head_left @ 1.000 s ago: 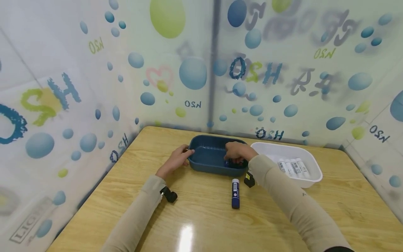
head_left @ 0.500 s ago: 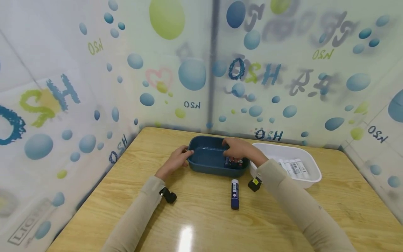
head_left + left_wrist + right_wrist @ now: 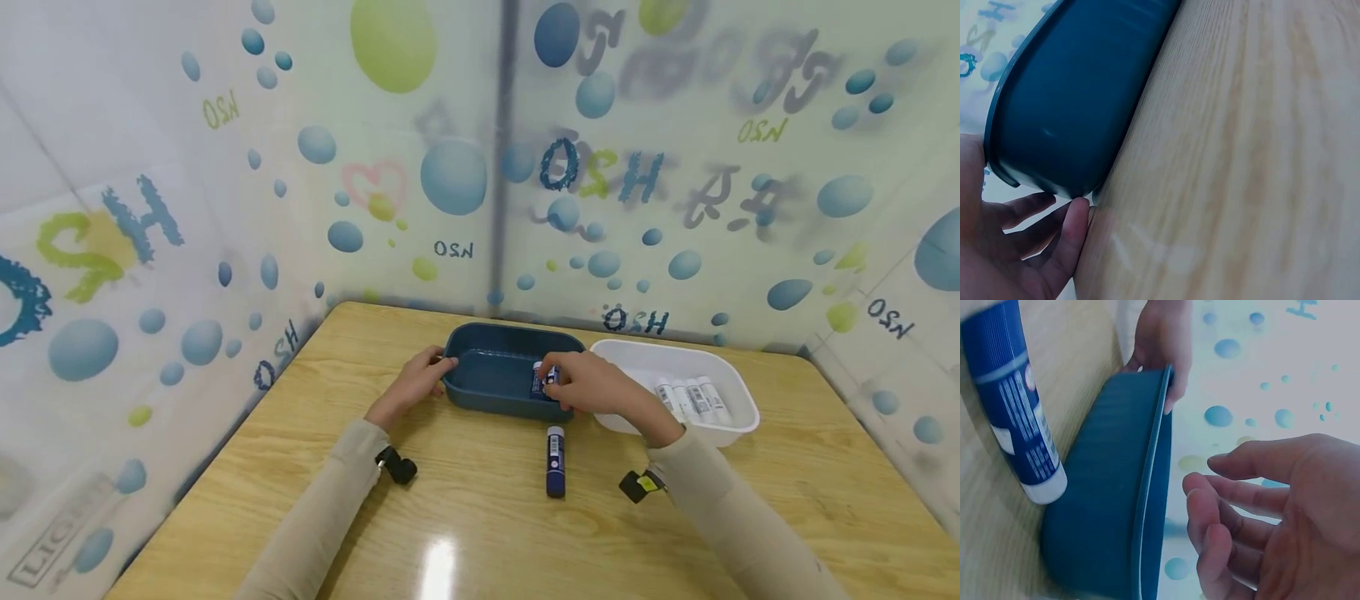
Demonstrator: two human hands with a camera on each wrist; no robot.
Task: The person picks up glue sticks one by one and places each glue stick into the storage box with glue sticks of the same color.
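At the left end of a dark blue plastic tray (image 3: 487,403), my left hand (image 3: 411,382) grips the rim, thumb over the edge and fingers against the outer wall. My right hand (image 3: 596,383) is over the tray's right end, fingers loosely bent, with nothing held; the right wrist view shows a gap between thumb and fingers. Blue glue sticks (image 3: 537,380) lie inside the tray's right part, partly hidden by that hand. Another blue glue stick (image 3: 555,462) with a white end lies on the table in front of the tray, label showing in the right wrist view.
A white plastic basket (image 3: 738,379) stands right of the tray, with several white glue sticks (image 3: 697,400) side by side in it. The wooden table (image 3: 480,508) meets printed curtain-like walls at the back and sides.
My right hand has come up from inside the tray and moved right and nearer, uncovering part of the glue sticks there. The left hand stays on the rim.
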